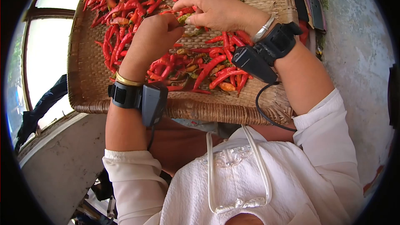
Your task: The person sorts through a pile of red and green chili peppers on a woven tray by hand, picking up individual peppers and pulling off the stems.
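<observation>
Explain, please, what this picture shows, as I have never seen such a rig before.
There is no robot here: a person works with two bare hands. The one picture comes from a camera worn on the head, looking down, so their white top fills the bottom. The left hand and the right hand come together over a woven basket. Many peppers lie in it, mostly red, some yellowish or greenish. Each wrist wears a bracelet and a strapped black device, such as the left one. The fingers of both hands are close to a yellow-green pepper, but I cannot tell whether either holds it.
</observation>
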Action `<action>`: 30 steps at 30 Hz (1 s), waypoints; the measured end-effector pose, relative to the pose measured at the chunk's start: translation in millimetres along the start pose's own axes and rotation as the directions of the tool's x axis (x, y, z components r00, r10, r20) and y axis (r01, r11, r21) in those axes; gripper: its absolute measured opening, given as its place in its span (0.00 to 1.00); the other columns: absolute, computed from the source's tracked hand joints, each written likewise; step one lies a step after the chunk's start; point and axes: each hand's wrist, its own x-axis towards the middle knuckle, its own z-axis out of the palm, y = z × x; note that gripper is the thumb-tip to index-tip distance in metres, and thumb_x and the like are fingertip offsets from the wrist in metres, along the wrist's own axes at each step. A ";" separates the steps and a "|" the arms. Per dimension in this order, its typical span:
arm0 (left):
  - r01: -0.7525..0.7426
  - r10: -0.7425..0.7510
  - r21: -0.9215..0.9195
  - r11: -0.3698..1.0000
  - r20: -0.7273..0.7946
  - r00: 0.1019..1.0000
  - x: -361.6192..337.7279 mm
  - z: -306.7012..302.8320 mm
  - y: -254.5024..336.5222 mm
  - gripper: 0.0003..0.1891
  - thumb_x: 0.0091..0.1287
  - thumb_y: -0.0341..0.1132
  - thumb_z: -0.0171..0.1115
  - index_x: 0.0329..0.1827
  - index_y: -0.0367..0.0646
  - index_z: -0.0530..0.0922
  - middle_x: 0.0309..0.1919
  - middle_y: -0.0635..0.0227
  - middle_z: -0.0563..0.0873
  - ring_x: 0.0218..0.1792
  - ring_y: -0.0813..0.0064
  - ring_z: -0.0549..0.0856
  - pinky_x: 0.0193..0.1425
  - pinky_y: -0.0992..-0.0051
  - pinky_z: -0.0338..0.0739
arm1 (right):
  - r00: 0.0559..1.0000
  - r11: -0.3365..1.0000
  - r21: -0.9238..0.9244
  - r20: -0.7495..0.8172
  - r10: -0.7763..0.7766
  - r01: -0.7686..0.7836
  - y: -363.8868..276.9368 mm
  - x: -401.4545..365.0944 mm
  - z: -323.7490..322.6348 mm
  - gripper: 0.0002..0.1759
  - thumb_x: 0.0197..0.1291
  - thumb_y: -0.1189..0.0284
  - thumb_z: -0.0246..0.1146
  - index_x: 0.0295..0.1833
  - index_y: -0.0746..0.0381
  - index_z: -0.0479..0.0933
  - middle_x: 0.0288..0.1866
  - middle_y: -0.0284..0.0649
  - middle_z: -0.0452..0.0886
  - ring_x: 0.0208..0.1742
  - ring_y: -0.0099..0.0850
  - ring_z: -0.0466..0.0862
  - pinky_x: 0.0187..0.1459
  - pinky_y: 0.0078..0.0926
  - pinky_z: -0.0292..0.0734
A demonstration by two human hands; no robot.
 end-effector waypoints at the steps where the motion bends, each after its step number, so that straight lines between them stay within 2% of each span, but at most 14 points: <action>1: 0.039 -0.036 -0.135 0.990 0.028 0.999 -1.2 -3.3 3.8 0.10 0.55 0.36 0.62 0.31 0.37 0.79 0.21 0.61 0.81 0.23 0.69 0.81 0.30 0.70 0.74 | 0.990 0.989 -0.049 -0.028 -0.139 0.138 2.8 -0.5 3.3 0.19 0.55 0.70 0.60 0.54 0.61 0.74 0.35 0.40 0.80 0.37 0.32 0.81 0.41 0.28 0.74; 5: 0.092 -0.069 -0.316 0.944 0.083 0.994 -4.6 -12.5 5.9 0.11 0.59 0.37 0.61 0.32 0.35 0.79 0.21 0.68 0.80 0.23 0.79 0.78 0.28 0.77 0.72 | 0.993 0.993 0.012 -0.028 -0.117 0.117 -1.6 -2.3 6.9 0.18 0.53 0.71 0.61 0.51 0.62 0.75 0.33 0.39 0.79 0.36 0.34 0.80 0.41 0.29 0.74; 8: 0.157 -0.079 -0.528 0.835 0.168 0.983 -5.5 -17.5 7.3 0.12 0.62 0.38 0.60 0.35 0.35 0.79 0.23 0.73 0.80 0.24 0.82 0.78 0.28 0.79 0.72 | 0.971 0.998 0.004 0.235 0.055 -0.057 -9.7 0.7 -2.9 0.15 0.53 0.72 0.60 0.47 0.64 0.77 0.29 0.40 0.79 0.35 0.35 0.80 0.40 0.29 0.74; 11: 0.136 -0.104 -0.475 0.869 0.093 0.990 -3.4 -17.2 0.1 0.09 0.66 0.38 0.58 0.38 0.41 0.78 0.24 0.78 0.78 0.23 0.89 0.72 0.27 0.85 0.68 | 0.977 0.995 0.020 0.193 0.092 -0.098 -7.9 -1.7 -5.2 0.10 0.54 0.72 0.59 0.40 0.66 0.78 0.24 0.38 0.78 0.30 0.31 0.79 0.34 0.27 0.75; 13: 0.083 -0.132 -0.477 0.875 -0.070 0.989 -0.1 -14.8 -9.4 0.13 0.63 0.40 0.59 0.37 0.36 0.79 0.24 0.71 0.81 0.25 0.82 0.79 0.28 0.79 0.72 | 0.845 0.902 0.131 0.424 0.325 -0.412 -7.5 -0.4 -11.2 0.10 0.57 0.70 0.58 0.33 0.67 0.76 0.21 0.35 0.77 0.22 0.24 0.77 0.26 0.23 0.73; 14: 0.083 -0.133 -0.477 0.875 -0.071 0.989 0.9 -14.1 -15.1 0.13 0.63 0.40 0.59 0.37 0.36 0.79 0.24 0.71 0.81 0.25 0.82 0.79 0.28 0.79 0.72 | 0.845 0.902 0.130 0.424 0.325 -0.412 -8.8 -0.4 -15.3 0.10 0.57 0.70 0.58 0.33 0.67 0.76 0.21 0.35 0.77 0.22 0.24 0.77 0.26 0.23 0.73; 16: 0.048 -0.063 -0.126 0.991 -0.116 0.991 2.1 -11.9 -24.6 0.14 0.61 0.41 0.61 0.37 0.36 0.79 0.24 0.61 0.82 0.26 0.70 0.82 0.30 0.72 0.74 | 0.710 0.861 0.068 0.601 0.368 -0.504 -14.5 -0.7 -24.8 0.11 0.59 0.68 0.57 0.29 0.65 0.75 0.21 0.33 0.76 0.18 0.19 0.74 0.21 0.18 0.69; 19: -0.067 0.071 0.101 0.993 -0.038 0.997 0.3 -5.9 -26.7 0.13 0.61 0.38 0.61 0.39 0.35 0.79 0.24 0.60 0.81 0.23 0.71 0.79 0.29 0.72 0.71 | 0.826 0.868 0.221 0.476 0.302 -0.444 -2.7 -0.8 -26.7 0.14 0.58 0.65 0.55 0.28 0.64 0.76 0.22 0.36 0.79 0.20 0.24 0.78 0.22 0.21 0.72; 20: 0.023 -0.031 0.085 0.996 0.096 0.995 2.1 -6.6 -25.5 0.13 0.58 0.38 0.62 0.38 0.36 0.79 0.27 0.55 0.81 0.28 0.61 0.81 0.34 0.68 0.73 | 0.881 0.759 0.455 0.322 0.346 -0.465 0.5 1.4 -26.8 0.14 0.58 0.63 0.57 0.28 0.64 0.77 0.22 0.34 0.80 0.20 0.23 0.78 0.22 0.22 0.72; 21: 0.024 -0.032 0.084 0.996 0.097 0.995 1.7 -4.8 -23.8 0.13 0.58 0.38 0.62 0.38 0.36 0.79 0.27 0.55 0.81 0.28 0.61 0.81 0.34 0.68 0.73 | 0.933 0.673 0.677 0.056 0.356 -0.298 -0.7 2.6 -30.4 0.14 0.57 0.63 0.59 0.30 0.63 0.78 0.24 0.35 0.80 0.21 0.22 0.78 0.23 0.23 0.72; 23: -0.027 0.018 0.178 0.984 0.051 0.999 -0.6 -0.5 -21.2 0.13 0.57 0.37 0.61 0.39 0.36 0.79 0.27 0.54 0.82 0.32 0.57 0.82 0.36 0.65 0.73 | 0.819 0.320 0.930 -0.035 0.573 -0.184 -21.8 6.8 -59.5 0.14 0.61 0.67 0.57 0.45 0.66 0.76 0.27 0.32 0.76 0.25 0.20 0.76 0.28 0.19 0.71; 25: -0.072 0.065 0.188 0.980 0.044 0.997 0.1 3.9 -22.0 0.13 0.56 0.36 0.62 0.40 0.36 0.79 0.29 0.54 0.82 0.34 0.56 0.82 0.38 0.64 0.74 | 0.890 0.368 0.929 -0.136 0.436 -0.039 4.7 4.7 -54.7 0.12 0.61 0.67 0.56 0.43 0.65 0.75 0.26 0.30 0.75 0.26 0.20 0.75 0.28 0.18 0.71; 27: -0.121 0.115 0.196 0.973 0.039 0.993 4.3 8.6 -22.1 0.13 0.56 0.34 0.62 0.41 0.36 0.78 0.31 0.54 0.82 0.36 0.55 0.82 0.40 0.63 0.74 | 0.817 0.622 0.698 -0.092 0.569 -0.355 2.5 8.3 -52.8 0.09 0.61 0.68 0.56 0.37 0.64 0.75 0.26 0.30 0.75 0.26 0.20 0.75 0.27 0.19 0.71; 30: -0.219 0.232 0.190 0.957 -0.050 0.971 14.0 20.6 -20.7 0.17 0.54 0.33 0.63 0.46 0.36 0.77 0.40 0.54 0.82 0.43 0.55 0.81 0.45 0.63 0.74 | 0.923 0.751 0.584 -0.006 0.384 -0.308 -13.1 0.5 -42.5 0.11 0.60 0.69 0.57 0.38 0.67 0.77 0.28 0.32 0.78 0.26 0.21 0.77 0.31 0.21 0.72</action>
